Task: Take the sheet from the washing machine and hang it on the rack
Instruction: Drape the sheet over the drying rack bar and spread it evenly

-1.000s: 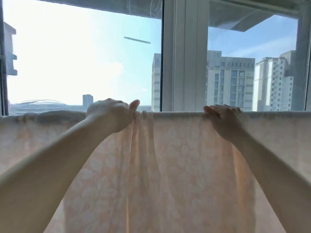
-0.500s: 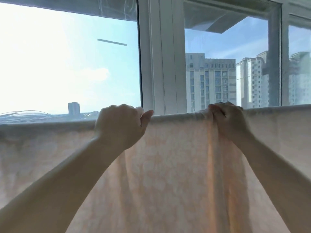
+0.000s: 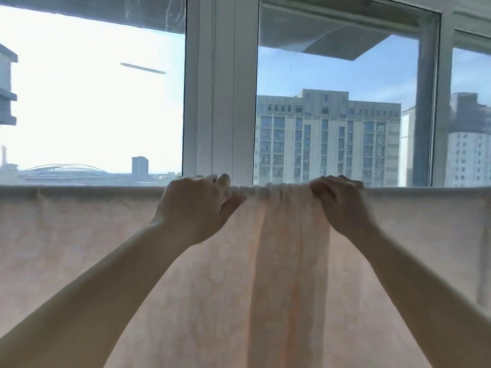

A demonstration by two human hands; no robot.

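Observation:
A thin pale pink sheet [image 3: 79, 235] with a faint leaf pattern hangs over a horizontal rack bar, which the cloth hides along its top edge. My left hand [image 3: 196, 205] grips the sheet's top fold left of centre. To the right, my right hand [image 3: 342, 205] grips the same fold. Between the two hands the cloth is bunched into a band of pleats [image 3: 289, 235] that hangs straight down. Left and right of the hands the sheet lies flat and spread.
Directly behind the sheet stands a large window with a white frame post [image 3: 220, 102]. Through the glass show sky and tall buildings [image 3: 326, 139]. The sheet fills the whole lower half of the view and hides everything below.
Both hands have slid along the bar toward each other, and the pleated band now sits gathered tightly between them. My view has shifted a little back to the left.

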